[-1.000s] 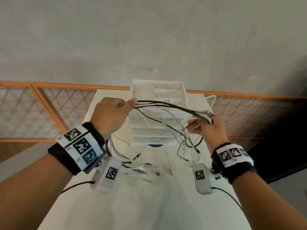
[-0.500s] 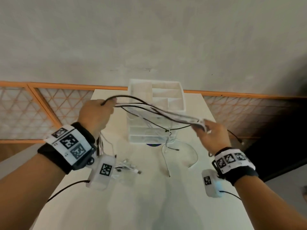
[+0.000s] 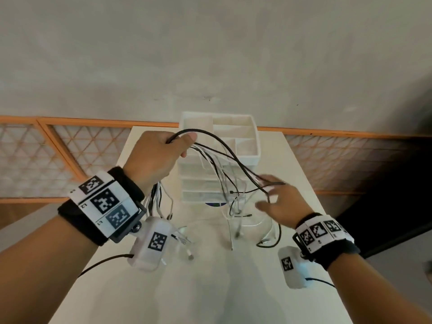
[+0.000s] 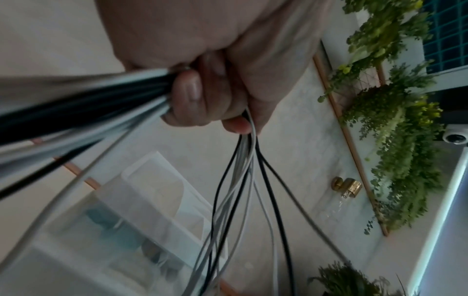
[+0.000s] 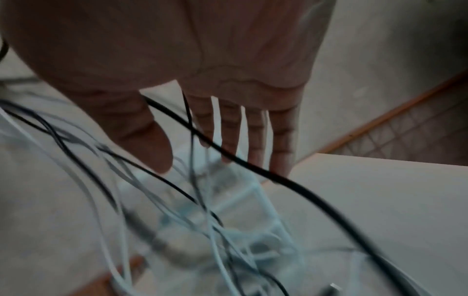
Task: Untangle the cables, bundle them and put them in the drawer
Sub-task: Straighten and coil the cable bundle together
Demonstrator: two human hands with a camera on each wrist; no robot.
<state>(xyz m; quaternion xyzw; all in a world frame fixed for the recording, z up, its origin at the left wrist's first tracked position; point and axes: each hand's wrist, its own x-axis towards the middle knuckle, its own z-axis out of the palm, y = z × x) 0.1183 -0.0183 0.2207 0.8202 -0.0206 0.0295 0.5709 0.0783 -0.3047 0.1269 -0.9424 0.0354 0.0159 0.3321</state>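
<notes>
The left hand (image 3: 155, 160) grips the bunched cables (image 3: 224, 164), raised in front of the drawer unit (image 3: 233, 136). Right of it, the right hand (image 3: 279, 202) is spread, loose strands across its straight fingers (image 5: 229, 128), ends trailing on the bench (image 3: 210, 277).

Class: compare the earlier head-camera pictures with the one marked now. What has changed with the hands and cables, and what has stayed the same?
The right hand has let go of the cables and dropped lower, fingers now straight; the freed strands sag toward the table. The left hand still grips the bundle, and the drawer unit has not moved.
</notes>
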